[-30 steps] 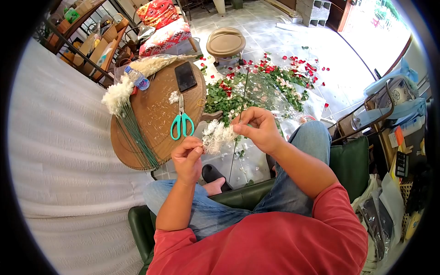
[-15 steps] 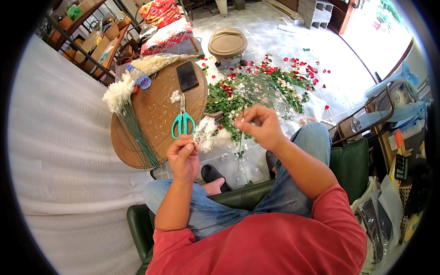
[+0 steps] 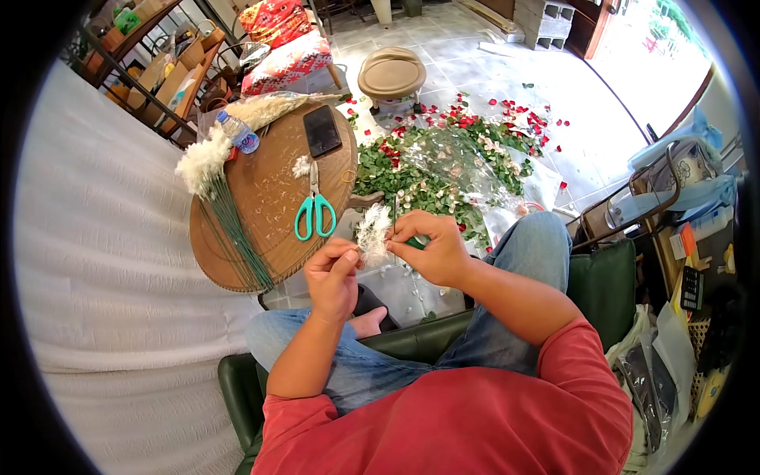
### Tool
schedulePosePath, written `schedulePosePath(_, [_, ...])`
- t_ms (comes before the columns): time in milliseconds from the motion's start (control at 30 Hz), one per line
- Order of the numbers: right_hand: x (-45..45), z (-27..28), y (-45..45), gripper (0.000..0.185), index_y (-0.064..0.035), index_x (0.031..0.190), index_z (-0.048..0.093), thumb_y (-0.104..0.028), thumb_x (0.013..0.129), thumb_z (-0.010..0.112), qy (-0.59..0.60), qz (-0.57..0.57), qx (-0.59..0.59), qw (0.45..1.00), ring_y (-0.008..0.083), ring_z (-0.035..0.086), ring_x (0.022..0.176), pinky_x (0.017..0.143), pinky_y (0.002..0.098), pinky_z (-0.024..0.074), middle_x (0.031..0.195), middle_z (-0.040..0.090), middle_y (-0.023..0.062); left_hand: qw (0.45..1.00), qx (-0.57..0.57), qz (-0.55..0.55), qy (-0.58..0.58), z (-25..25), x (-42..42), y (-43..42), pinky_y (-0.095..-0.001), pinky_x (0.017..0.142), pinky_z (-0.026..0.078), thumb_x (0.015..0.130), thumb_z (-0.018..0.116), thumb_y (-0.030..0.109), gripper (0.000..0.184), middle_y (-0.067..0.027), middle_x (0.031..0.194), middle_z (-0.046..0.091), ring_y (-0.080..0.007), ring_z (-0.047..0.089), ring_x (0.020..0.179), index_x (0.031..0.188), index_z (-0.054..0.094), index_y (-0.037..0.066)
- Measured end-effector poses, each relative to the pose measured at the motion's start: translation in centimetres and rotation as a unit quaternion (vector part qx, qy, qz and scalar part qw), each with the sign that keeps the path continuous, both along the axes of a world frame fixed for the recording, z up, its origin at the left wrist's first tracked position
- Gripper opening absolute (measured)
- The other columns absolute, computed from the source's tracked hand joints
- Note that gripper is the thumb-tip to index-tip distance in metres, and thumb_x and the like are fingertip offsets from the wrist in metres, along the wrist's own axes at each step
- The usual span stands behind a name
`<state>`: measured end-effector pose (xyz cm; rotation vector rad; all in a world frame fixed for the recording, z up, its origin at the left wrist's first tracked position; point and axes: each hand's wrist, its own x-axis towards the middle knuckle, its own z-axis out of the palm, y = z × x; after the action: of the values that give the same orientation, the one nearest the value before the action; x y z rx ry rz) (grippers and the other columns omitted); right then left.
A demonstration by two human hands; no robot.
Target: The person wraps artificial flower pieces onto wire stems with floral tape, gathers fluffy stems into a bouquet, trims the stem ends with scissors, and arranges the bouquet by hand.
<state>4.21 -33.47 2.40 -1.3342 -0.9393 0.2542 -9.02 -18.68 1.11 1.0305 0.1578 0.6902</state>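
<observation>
Left hand (image 3: 331, 273) pinches the left edge of a white feathery flower (image 3: 373, 233); right hand (image 3: 431, 249), fingertips together, grips a thin dark stem (image 3: 395, 210) at the flower's right side. The flower sits between both hands, right of the surface (image 3: 285, 142). Judged light, soft and easily crushed; best held at its base, while the stem appears slim and fairly stiff. Lettering on the bottle (image 3: 240, 132), far left, is too small to read.
</observation>
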Motion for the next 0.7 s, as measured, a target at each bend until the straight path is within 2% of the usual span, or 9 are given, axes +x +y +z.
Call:
schedulePosePath(100, [-0.02, -0.41, 0.05, 0.008, -0.0008, 0.077, 0.068, 0.0, 0.075, 0.076, -0.007, -0.023, -0.005, 1.0, 0.0215, 0.068, 0.083, 0.075, 0.0319, 0.0519, 0.088, 0.07, 0.0123, 1.0, -0.013, -0.018, -0.002, -0.42, -0.06, -0.11, -0.0264, 0.065, 0.047, 0.083, 0.063, -0.006, 0.01, -0.0104, 0.089, 0.063, -0.0153, 0.059, 0.073, 0.091, 0.068, -0.002])
schedulePosePath(167, [-0.03, -0.39, 0.02, 0.009, -0.0009, 0.078, 0.068, -0.001, 0.074, 0.076, -0.017, -0.037, -0.003, 0.999, 0.0224, 0.068, 0.084, 0.074, 0.0323, 0.0519, 0.088, 0.07, 0.0126, 0.999, 0.008, -0.043, 0.0, -0.69, -0.16, 0.01, -0.0295, 0.07, 0.049, 0.085, 0.062, -0.002, 0.008, -0.0098, 0.093, 0.063, -0.0172, 0.061, 0.079, 0.092, 0.067, -0.001])
schedulePosePath(367, [-0.06, -0.86, 0.22, 0.01, -0.0005, 0.077, 0.067, 0.0, 0.073, 0.076, -0.031, -0.05, 0.014, 0.998, 0.0233, 0.067, 0.085, 0.074, 0.0327, 0.0519, 0.088, 0.07, 0.013, 0.998, -0.03, -0.059, 0.011, -0.7, -0.22, -0.23, -0.0308, 0.069, 0.049, 0.086, 0.063, -0.001, 0.007, -0.01, 0.093, 0.064, -0.018, 0.061, 0.078, 0.092, 0.066, -0.002])
schedulePosePath(567, [-0.32, -0.59, 0.23, 0.009, -0.0006, 0.077, 0.067, -0.001, 0.074, 0.075, -0.013, -0.056, 0.003, 0.998, 0.0226, 0.067, 0.083, 0.074, 0.0325, 0.0519, 0.088, 0.07, 0.0123, 0.995, -0.069, -0.068, 0.01, -0.63, -0.12, -0.32, -0.0306, 0.069, 0.05, 0.085, 0.062, -0.001, 0.009, -0.0097, 0.092, 0.064, -0.0172, 0.062, 0.076, 0.092, 0.066, -0.001])
schedulePosePath(700, [0.03, -0.47, 0.37, 0.009, -0.0009, 0.076, 0.067, -0.002, 0.074, 0.075, -0.01, -0.084, -0.01, 0.996, 0.0221, 0.068, 0.081, 0.073, 0.0317, 0.0518, 0.086, 0.07, 0.0117, 0.997, -0.054, -0.047, 0.012, -0.36, -0.24, 0.31, -0.0305, 0.07, 0.051, 0.085, 0.061, -0.001, 0.009, -0.0094, 0.091, 0.064, -0.0166, 0.062, 0.077, 0.092, 0.067, -0.001])
